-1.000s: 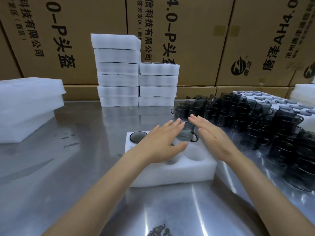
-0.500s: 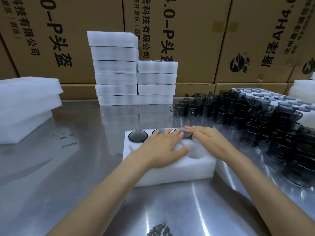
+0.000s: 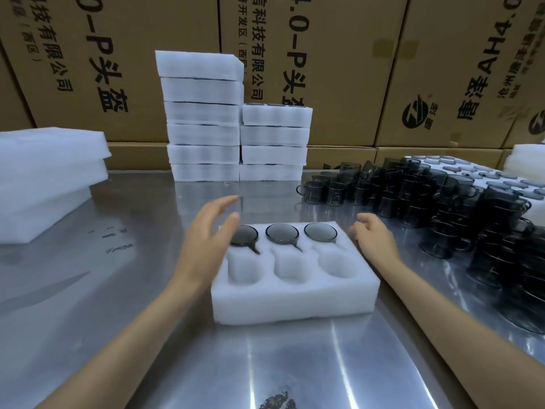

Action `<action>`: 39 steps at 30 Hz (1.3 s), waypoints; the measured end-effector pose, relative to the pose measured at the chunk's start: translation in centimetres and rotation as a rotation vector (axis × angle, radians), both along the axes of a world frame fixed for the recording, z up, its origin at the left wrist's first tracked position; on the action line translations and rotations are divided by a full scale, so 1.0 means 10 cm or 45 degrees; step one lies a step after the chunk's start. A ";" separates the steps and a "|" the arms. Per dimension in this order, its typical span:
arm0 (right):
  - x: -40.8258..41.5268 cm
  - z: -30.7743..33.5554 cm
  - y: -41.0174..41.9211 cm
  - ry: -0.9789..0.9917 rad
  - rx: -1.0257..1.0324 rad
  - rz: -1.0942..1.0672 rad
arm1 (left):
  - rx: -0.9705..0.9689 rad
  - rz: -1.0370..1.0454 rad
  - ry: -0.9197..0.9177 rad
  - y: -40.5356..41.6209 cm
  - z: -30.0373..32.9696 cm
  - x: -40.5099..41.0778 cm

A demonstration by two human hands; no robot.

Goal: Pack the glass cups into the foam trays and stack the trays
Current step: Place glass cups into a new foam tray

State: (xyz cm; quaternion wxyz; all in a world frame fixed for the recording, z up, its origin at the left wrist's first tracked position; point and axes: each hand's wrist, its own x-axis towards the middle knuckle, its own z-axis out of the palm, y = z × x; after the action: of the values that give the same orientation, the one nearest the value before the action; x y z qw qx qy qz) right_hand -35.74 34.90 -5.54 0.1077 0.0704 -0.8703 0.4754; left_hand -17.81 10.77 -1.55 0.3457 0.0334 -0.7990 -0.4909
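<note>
Left hand (image 3: 206,240) hovers at the left end of the foam tray (image 3: 295,299), fingers straight and spread, holding nothing; its thumb overlaps the rim of the leftmost seated cup in this view. Far left on the steel worktop (image 3: 118,290) lies a pile of flat foam sheets (image 3: 50,178). Behind the left hand, at the back of the worktop, stand two stacks of foam trays (image 3: 236,137), touching side by side, the left stack taller than the right. Cardboard cartons (image 3: 339,63) with printed lettering form a wall behind them.

The foam tray sits on the worktop between the two hands. Its far row holds three smoky glass cups (image 3: 283,233), each sunk into its own pocket with the rim level with the foam. The three pockets of the near row show only white foam.

Right hand (image 3: 374,240) is just beside the tray's far right corner, fingers loosely curled and gripping nothing. Whether it touches the foam cannot be told. To the right, a crowd of loose glass cups (image 3: 427,202) stands on the worktop, many nested in stacks. Beyond them lies a larger foam tray of cups (image 3: 472,172).
</note>
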 end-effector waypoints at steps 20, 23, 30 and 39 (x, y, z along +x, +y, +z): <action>-1.51 0.81 -0.37 0.020 0.944 0.018 | 0.428 -0.209 -0.386 -0.26 -0.34 -0.25; -1.50 0.74 -0.39 0.117 1.004 -0.074 | 0.422 -0.219 -0.389 -0.27 -0.36 -0.25; -1.40 0.65 -0.35 0.328 0.979 -0.230 | 0.423 -0.227 -0.361 -0.23 -0.32 -0.23; -0.69 0.96 -0.16 0.211 -0.075 -0.096 | 0.466 -0.215 -0.361 -0.17 -0.28 -0.17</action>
State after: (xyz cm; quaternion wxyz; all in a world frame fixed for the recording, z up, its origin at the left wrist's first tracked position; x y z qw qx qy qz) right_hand -42.68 33.29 4.06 0.1991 0.0737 -0.8462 0.4888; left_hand -19.49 9.07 -4.31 0.1762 0.0971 -0.7372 -0.6450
